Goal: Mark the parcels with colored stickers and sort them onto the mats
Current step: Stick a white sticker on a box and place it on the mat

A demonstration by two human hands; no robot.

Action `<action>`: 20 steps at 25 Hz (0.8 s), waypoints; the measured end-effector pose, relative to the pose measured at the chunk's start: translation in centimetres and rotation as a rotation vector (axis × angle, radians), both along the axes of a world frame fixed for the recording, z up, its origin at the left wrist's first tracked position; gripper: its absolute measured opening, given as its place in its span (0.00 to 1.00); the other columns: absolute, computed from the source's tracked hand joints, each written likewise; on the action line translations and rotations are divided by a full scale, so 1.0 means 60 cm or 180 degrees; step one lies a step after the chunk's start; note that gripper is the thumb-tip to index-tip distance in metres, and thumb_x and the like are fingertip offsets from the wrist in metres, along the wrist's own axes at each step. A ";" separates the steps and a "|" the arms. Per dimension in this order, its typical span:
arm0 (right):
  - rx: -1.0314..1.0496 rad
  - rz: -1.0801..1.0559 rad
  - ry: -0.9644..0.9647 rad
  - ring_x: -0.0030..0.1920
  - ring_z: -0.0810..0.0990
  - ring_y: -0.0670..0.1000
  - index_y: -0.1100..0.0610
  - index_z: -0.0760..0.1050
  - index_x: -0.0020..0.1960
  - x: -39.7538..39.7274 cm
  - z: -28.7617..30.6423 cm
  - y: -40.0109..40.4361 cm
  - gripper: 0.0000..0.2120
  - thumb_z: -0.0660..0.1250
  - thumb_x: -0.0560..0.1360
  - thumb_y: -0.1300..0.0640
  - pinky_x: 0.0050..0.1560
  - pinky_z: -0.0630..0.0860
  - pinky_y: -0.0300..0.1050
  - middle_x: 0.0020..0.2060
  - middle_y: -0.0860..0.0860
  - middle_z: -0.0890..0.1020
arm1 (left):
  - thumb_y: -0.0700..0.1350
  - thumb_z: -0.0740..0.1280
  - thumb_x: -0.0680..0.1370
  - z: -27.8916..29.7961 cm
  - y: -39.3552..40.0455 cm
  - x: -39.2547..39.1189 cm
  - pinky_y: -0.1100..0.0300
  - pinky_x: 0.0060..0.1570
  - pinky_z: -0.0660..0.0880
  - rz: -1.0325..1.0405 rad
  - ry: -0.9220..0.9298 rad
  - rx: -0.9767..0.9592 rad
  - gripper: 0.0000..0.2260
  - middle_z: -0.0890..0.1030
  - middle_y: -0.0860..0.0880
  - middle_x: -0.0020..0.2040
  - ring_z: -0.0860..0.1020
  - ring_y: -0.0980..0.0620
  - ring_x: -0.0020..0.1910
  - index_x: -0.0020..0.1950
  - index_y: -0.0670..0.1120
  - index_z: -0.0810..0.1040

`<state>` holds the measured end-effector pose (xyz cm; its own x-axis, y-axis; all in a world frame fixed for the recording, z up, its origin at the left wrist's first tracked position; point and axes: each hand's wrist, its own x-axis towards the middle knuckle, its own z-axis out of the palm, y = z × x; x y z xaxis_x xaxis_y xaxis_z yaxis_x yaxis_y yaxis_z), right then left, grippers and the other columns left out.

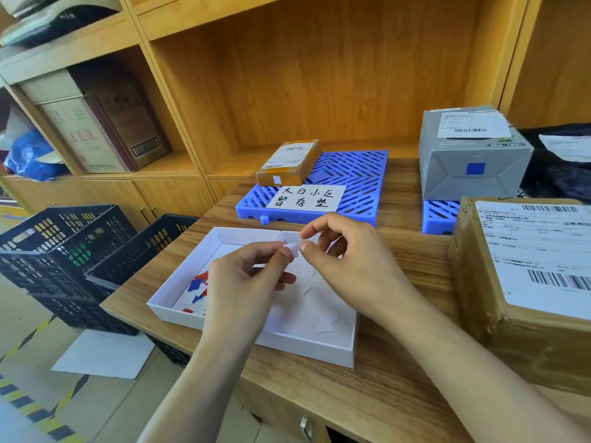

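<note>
Both hands meet over a white tray (pixel 339 350) holding red, blue and white stickers (pixel 196 287). My left hand (pixel 243 282) and my right hand (pixel 345 257) pinch one small white sticker (pixel 292 250) between their fingertips. A small brown parcel (pixel 289 163) with a white sticker lies on the blue mat (pixel 355 177), which carries a handwritten label. A grey parcel (pixel 473 155) with a blue sticker stands on a second blue mat (pixel 439 215). A large brown parcel (pixel 524 282) sits on the table at the right.
Two black plastic crates (pixel 67 251) stand on the floor to the left of the wooden table (pixel 399 372). Wooden shelves with boxes rise behind. A black bag (pixel 563 161) lies at the far right. A white sheet lies on the floor.
</note>
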<state>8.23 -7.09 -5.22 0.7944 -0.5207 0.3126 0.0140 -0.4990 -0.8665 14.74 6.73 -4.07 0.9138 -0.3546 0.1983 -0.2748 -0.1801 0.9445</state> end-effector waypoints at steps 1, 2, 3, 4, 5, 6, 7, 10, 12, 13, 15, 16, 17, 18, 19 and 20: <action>-0.0054 0.0017 0.0034 0.36 0.77 0.44 0.46 0.80 0.45 0.000 -0.001 0.002 0.06 0.72 0.73 0.45 0.42 0.74 0.42 0.37 0.44 0.80 | 0.42 0.71 0.77 0.001 0.001 -0.001 0.62 0.38 0.79 -0.0006 0.0083 -0.0042 0.05 0.86 0.52 0.39 0.85 0.52 0.34 0.44 0.50 0.86; -0.0103 0.0021 0.0049 0.36 0.77 0.44 0.46 0.80 0.44 0.001 -0.001 0.004 0.06 0.72 0.72 0.45 0.44 0.74 0.43 0.37 0.44 0.80 | 0.41 0.71 0.77 0.002 0.002 -0.002 0.62 0.39 0.79 -0.0031 0.0150 -0.0067 0.05 0.87 0.51 0.39 0.85 0.51 0.35 0.44 0.49 0.86; -0.0134 0.0018 0.0049 0.36 0.76 0.44 0.46 0.80 0.43 0.001 -0.001 0.005 0.06 0.73 0.72 0.45 0.44 0.74 0.44 0.37 0.44 0.80 | 0.41 0.70 0.77 0.002 0.002 -0.004 0.61 0.40 0.80 -0.0060 0.0204 -0.0080 0.06 0.87 0.51 0.39 0.85 0.51 0.35 0.45 0.49 0.86; -0.0145 0.0017 0.0032 0.36 0.76 0.44 0.47 0.80 0.42 0.001 -0.001 0.005 0.06 0.73 0.72 0.45 0.45 0.74 0.45 0.37 0.44 0.80 | 0.41 0.70 0.78 0.001 0.003 -0.005 0.60 0.40 0.80 -0.0083 0.0244 -0.0090 0.06 0.87 0.50 0.39 0.85 0.51 0.35 0.45 0.48 0.86; -0.0146 0.0024 -0.0002 0.36 0.76 0.45 0.47 0.80 0.41 0.001 -0.001 0.005 0.06 0.74 0.72 0.46 0.45 0.74 0.44 0.37 0.44 0.80 | 0.41 0.70 0.78 0.000 0.004 -0.006 0.60 0.40 0.79 -0.0098 0.0270 -0.0100 0.06 0.87 0.50 0.39 0.85 0.51 0.34 0.46 0.48 0.86; -0.0150 0.0036 -0.0042 0.36 0.76 0.45 0.48 0.80 0.41 0.000 -0.001 0.005 0.06 0.74 0.71 0.47 0.44 0.74 0.44 0.36 0.44 0.81 | 0.41 0.70 0.78 -0.001 0.005 -0.007 0.60 0.40 0.79 -0.0100 0.0280 -0.0109 0.05 0.87 0.50 0.40 0.84 0.51 0.34 0.46 0.47 0.86; -0.0164 0.0048 -0.0083 0.36 0.76 0.45 0.48 0.80 0.40 -0.001 0.000 0.005 0.06 0.74 0.71 0.48 0.44 0.73 0.44 0.36 0.44 0.81 | 0.41 0.70 0.78 -0.003 0.007 -0.007 0.60 0.39 0.79 -0.0089 0.0272 -0.0117 0.05 0.87 0.50 0.40 0.84 0.51 0.34 0.46 0.47 0.86; -0.0223 0.0088 -0.0128 0.36 0.76 0.44 0.48 0.81 0.39 -0.004 0.004 0.009 0.04 0.75 0.71 0.50 0.41 0.73 0.40 0.37 0.44 0.81 | 0.42 0.72 0.76 -0.005 0.014 -0.010 0.61 0.39 0.78 0.0029 0.0177 -0.0180 0.04 0.87 0.51 0.40 0.84 0.52 0.34 0.46 0.48 0.87; -0.0273 0.0127 -0.0113 0.36 0.76 0.44 0.48 0.82 0.40 -0.006 0.007 0.014 0.04 0.75 0.71 0.51 0.39 0.73 0.38 0.38 0.45 0.81 | 0.42 0.73 0.75 -0.004 0.018 -0.013 0.60 0.40 0.79 0.0136 0.0091 -0.0196 0.03 0.87 0.52 0.40 0.83 0.54 0.32 0.45 0.49 0.87; -0.0304 0.0140 -0.0113 0.36 0.76 0.44 0.49 0.82 0.40 -0.007 0.008 0.015 0.03 0.74 0.71 0.51 0.39 0.73 0.38 0.38 0.45 0.81 | 0.42 0.74 0.75 -0.003 0.020 -0.015 0.60 0.40 0.80 0.0173 0.0057 -0.0196 0.03 0.86 0.52 0.39 0.83 0.54 0.32 0.44 0.49 0.87; -0.0299 0.0180 -0.0132 0.35 0.76 0.44 0.49 0.82 0.40 -0.008 0.010 0.020 0.03 0.75 0.71 0.51 0.38 0.73 0.39 0.38 0.45 0.81 | 0.42 0.74 0.74 -0.001 0.025 -0.019 0.61 0.38 0.79 0.0202 0.0046 -0.0236 0.03 0.86 0.52 0.39 0.82 0.54 0.31 0.44 0.49 0.87; -0.0243 0.0212 -0.0154 0.35 0.75 0.44 0.49 0.82 0.40 -0.010 0.012 0.023 0.04 0.75 0.71 0.51 0.37 0.73 0.38 0.37 0.46 0.81 | 0.41 0.74 0.74 0.001 0.028 -0.021 0.61 0.38 0.79 0.0210 0.0049 -0.0266 0.03 0.86 0.51 0.39 0.82 0.54 0.30 0.44 0.49 0.87; -0.0160 0.0243 -0.0176 0.34 0.75 0.43 0.50 0.82 0.40 -0.013 0.013 0.027 0.04 0.75 0.71 0.51 0.37 0.72 0.38 0.37 0.46 0.82 | 0.41 0.74 0.74 0.001 0.033 -0.024 0.61 0.38 0.79 0.0228 0.0050 -0.0285 0.03 0.86 0.51 0.38 0.82 0.54 0.30 0.44 0.48 0.87; -0.0080 0.0255 -0.0205 0.33 0.74 0.43 0.50 0.82 0.40 -0.013 0.016 0.028 0.04 0.76 0.71 0.52 0.36 0.71 0.37 0.36 0.46 0.82 | 0.41 0.74 0.74 0.002 0.034 -0.025 0.60 0.38 0.79 0.0232 0.0041 -0.0291 0.02 0.86 0.50 0.38 0.82 0.53 0.31 0.44 0.48 0.87; -0.0027 0.0248 -0.0208 0.32 0.74 0.42 0.50 0.82 0.40 -0.018 0.016 0.035 0.04 0.76 0.71 0.52 0.35 0.71 0.36 0.35 0.46 0.82 | 0.42 0.74 0.75 0.000 0.039 -0.035 0.61 0.38 0.79 0.0242 0.0060 -0.0301 0.02 0.86 0.50 0.38 0.83 0.53 0.31 0.44 0.48 0.86; 0.0000 0.0205 -0.0230 0.32 0.74 0.42 0.50 0.82 0.40 -0.023 0.016 0.038 0.04 0.76 0.71 0.52 0.35 0.71 0.37 0.34 0.46 0.82 | 0.42 0.73 0.75 0.000 0.041 -0.043 0.61 0.37 0.79 0.0232 0.0074 -0.0341 0.02 0.86 0.50 0.39 0.83 0.53 0.31 0.45 0.47 0.86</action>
<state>6.83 -4.79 -4.24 0.8017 -0.4691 0.3703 0.1084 -0.4951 -0.8620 12.16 9.20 -4.08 0.9411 -0.2650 0.2099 -0.2425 -0.0966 0.9653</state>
